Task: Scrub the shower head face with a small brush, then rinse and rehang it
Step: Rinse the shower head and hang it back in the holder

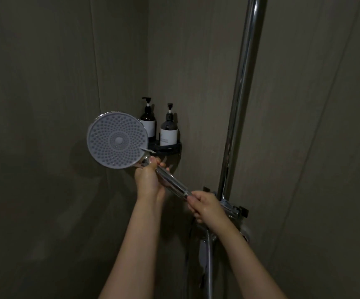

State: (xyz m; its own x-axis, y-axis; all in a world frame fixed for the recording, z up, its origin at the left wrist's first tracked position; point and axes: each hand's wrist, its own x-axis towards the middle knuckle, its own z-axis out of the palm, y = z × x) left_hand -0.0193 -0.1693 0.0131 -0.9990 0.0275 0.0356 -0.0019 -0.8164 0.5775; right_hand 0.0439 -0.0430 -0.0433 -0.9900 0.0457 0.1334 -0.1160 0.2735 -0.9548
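The left hand (147, 180) grips the shower head (117, 140) just below its round face. The right hand (205, 205) grips the handle's lower end. 2 pump bottles (169, 130) stand behind.

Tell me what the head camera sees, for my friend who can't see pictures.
Two hands hold a shower head by its handle, its dotted round face toward the camera: left hand near the head, right hand at the end. Behind, two pump bottles stand on a corner shelf.

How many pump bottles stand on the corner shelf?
2: one pump bottle in the corner, partly behind the shower head; another right of it. None else shows.
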